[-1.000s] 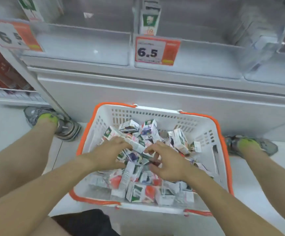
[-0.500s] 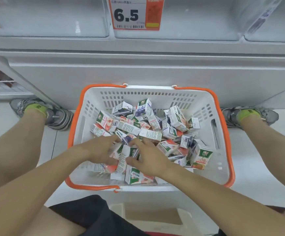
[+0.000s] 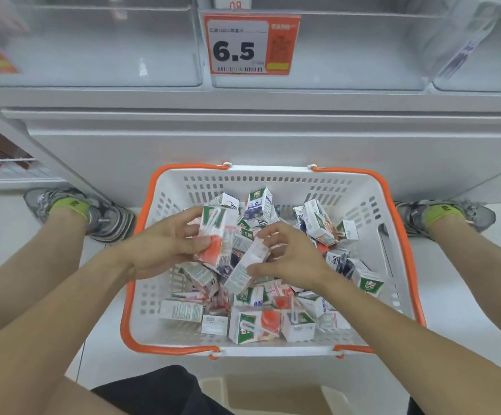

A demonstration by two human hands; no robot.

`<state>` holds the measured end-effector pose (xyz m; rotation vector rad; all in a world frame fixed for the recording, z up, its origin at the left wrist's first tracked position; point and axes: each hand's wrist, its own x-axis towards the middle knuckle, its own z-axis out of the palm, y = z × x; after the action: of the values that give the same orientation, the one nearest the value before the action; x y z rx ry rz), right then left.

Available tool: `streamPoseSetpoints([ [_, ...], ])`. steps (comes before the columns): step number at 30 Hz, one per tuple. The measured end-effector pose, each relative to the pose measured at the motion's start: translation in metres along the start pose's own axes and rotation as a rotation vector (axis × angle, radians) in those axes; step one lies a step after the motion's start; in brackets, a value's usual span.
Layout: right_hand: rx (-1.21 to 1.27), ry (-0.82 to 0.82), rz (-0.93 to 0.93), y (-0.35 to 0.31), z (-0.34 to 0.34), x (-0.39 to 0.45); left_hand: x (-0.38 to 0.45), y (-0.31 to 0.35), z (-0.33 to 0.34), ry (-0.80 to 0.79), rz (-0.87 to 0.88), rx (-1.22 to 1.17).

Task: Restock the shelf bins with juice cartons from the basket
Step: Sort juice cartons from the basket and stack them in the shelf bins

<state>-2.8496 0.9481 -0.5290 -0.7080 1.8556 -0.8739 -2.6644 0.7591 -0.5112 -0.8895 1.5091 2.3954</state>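
The left hand [image 3: 165, 244] clasped an upright red-and-white carton [image 3: 218, 235] above the basket [image 3: 393, 205]. The right hand [image 3: 288, 259], palm down, pinched a tilted carton [image 3: 247, 265] over the heaped cartons [image 3: 258, 322].

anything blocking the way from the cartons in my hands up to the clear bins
Nothing visible. The left hand and right hand each hold a carton over the basket; the clear bins above are open-topped, with only the shelf front between.

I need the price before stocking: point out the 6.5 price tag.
The 6.5 price tag hangs top centre in the head view, on the clear shelf bins' front edge, straight above the basket.
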Motion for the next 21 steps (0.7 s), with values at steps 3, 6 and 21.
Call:
streamPoseSetpoints([
  [3,0.188,0.011,0.017,-0.011,-0.019,-0.002,0.006,0.002,0.008,-0.075,0.044,-0.268],
  [6,0.331,-0.064,-0.028,-0.014,-0.028,-0.005,0.014,0.003,0.019,-0.036,0.057,-0.262],
  [21,0.558,-0.420,-0.260,-0.017,-0.046,-0.002,0.019,-0.002,0.024,-0.005,-0.085,-0.307],
])
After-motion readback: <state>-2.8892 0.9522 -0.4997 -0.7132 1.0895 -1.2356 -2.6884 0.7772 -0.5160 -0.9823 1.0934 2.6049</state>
